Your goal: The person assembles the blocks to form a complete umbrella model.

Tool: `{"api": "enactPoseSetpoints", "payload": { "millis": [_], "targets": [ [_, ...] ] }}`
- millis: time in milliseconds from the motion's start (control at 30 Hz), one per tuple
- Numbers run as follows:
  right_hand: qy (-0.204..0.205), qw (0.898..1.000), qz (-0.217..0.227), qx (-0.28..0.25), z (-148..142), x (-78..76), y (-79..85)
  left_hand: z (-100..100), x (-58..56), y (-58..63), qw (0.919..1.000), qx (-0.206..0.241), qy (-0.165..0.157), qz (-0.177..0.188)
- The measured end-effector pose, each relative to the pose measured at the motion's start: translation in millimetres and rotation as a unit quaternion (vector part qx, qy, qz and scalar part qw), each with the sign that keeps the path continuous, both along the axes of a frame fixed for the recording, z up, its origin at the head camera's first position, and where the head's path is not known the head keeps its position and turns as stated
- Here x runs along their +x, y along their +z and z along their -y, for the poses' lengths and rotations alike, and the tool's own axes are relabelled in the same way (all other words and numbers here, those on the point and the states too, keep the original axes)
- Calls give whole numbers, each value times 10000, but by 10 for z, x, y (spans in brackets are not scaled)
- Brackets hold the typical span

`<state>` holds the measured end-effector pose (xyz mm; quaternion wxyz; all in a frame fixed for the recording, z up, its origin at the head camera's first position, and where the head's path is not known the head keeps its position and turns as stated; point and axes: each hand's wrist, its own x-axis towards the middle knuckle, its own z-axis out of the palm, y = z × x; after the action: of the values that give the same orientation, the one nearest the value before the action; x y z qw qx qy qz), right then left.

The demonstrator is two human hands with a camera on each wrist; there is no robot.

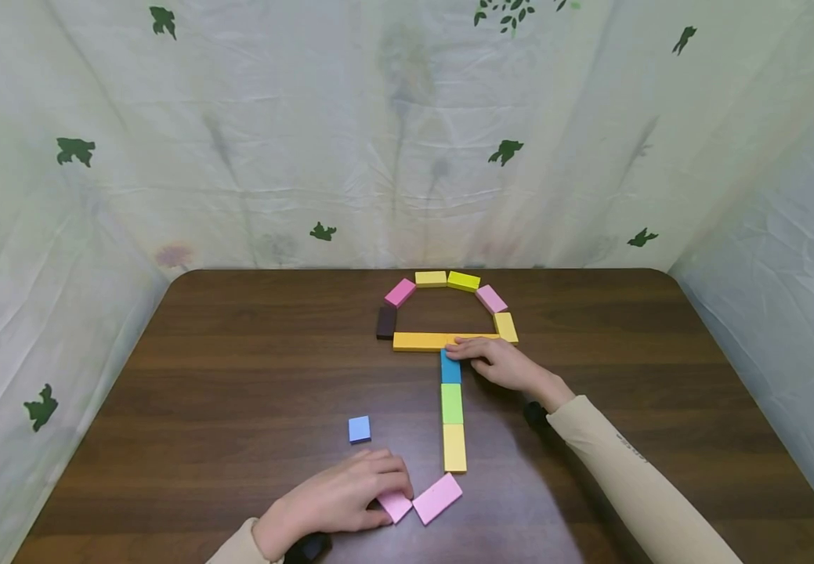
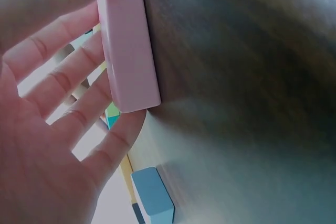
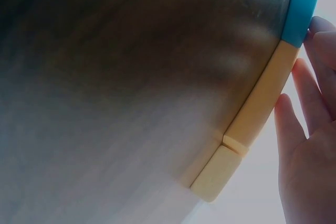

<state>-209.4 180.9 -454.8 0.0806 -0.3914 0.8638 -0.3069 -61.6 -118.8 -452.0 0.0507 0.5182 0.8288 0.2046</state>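
My left hand (image 1: 343, 493) grips a pink block (image 1: 396, 506) near the table's front, thumb on one side and fingers on the other. One corner of it meets a second pink block (image 1: 438, 499), which lies slanted below a column of yellow (image 1: 454, 448), green (image 1: 452, 403) and blue (image 1: 451, 371) blocks. Above the column a long orange block (image 1: 417, 342) lies crosswise. The fingers of my right hand (image 1: 505, 366) stretch over this long block, close to the top of the blue one. In the right wrist view, fingertips reach the edge of the orange block (image 3: 262, 93).
An arch of blocks stands over the long block: black (image 1: 386, 323), dark pink (image 1: 400, 293), two yellows, light pink (image 1: 492, 298) and yellow (image 1: 505, 327). A small light blue block (image 1: 359, 429) lies just beyond my left hand. Patterned cloth (image 1: 407, 141) hangs behind the brown table (image 1: 258, 376).
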Motion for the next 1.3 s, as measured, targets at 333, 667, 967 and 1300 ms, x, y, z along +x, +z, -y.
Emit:
{"api": "enactPoseSetpoints", "payload": {
  "millis": [333,667,967,1300],
  "targets": [
    [9,10000,18,-4,4,-3,-10,72,-53,33,9998,158,-6,149],
    [19,10000,19,-43,8,-3,-16,163,-142,67,9996,243,56,154],
    [27,10000,20,-49,3,-3,-11,365,-319,175,9951,335,756,540],
    [51,10000,-10,-50,0,-13,-31,502,-435,141,9916,388,1220,161]
  ]
}}
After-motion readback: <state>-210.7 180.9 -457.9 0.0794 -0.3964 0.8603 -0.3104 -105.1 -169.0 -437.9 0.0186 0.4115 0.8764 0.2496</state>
